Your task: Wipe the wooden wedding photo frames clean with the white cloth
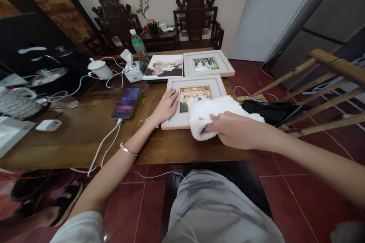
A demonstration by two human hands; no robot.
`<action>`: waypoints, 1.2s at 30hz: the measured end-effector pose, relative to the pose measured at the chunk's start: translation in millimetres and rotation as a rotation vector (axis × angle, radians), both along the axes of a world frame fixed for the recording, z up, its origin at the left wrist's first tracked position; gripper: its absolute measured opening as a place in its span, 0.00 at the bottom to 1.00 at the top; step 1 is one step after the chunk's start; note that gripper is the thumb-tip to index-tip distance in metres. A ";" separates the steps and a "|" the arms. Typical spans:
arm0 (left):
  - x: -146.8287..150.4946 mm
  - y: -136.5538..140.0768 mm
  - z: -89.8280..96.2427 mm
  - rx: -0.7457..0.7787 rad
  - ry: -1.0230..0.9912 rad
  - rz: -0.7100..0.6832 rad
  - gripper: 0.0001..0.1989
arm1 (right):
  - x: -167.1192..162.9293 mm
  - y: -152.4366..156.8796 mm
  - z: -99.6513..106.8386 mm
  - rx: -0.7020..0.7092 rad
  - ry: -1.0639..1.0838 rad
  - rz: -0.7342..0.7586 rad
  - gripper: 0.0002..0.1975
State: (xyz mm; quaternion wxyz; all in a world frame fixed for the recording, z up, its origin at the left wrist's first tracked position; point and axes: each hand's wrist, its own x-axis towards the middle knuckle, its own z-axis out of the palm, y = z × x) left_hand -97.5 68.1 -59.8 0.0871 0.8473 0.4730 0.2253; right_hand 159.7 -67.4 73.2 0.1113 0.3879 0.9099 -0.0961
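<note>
A wooden picture frame [171, 124] with a pale mat and a small photo [185, 97] lies flat on the table. My left hand [166, 106] rests on its left edge, fingers laid over the border. In my right hand [232, 129] is a thick, fluffy white cloth [213, 110], bunched between thumb and fingers. This cloth lies over the frame's lower right part and hides some of the photo. Just behind is a second picture frame [229, 71], and left of that a photo panel [164, 66] with a white border.
A phone [127, 103] with a white cable lies on the left. Beyond it stand a tissue box [134, 73], a green-labelled bottle [138, 46] and a lidded white cup [100, 69]. A bamboo chair [327, 79] and black bag [273, 111] are right. Someone's sandalled foot [67, 201] shows lower left.
</note>
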 end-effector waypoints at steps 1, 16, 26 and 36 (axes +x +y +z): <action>-0.3 0.2 -0.3 0.001 0.001 -0.002 0.26 | -2.2 -3.5 -2.8 0.021 0.010 -0.008 0.21; -3.9 1.0 -0.6 -0.014 0.006 -0.019 0.25 | 4.3 146.4 -69.4 0.437 0.068 -0.249 0.30; 0.1 -2.0 2.7 -0.026 0.017 -0.005 0.26 | -6.1 28.1 -26.1 0.136 -0.059 -0.064 0.25; -1.6 -0.5 1.4 -0.016 0.005 -0.018 0.25 | -6.9 45.4 -44.3 0.242 0.127 -0.110 0.34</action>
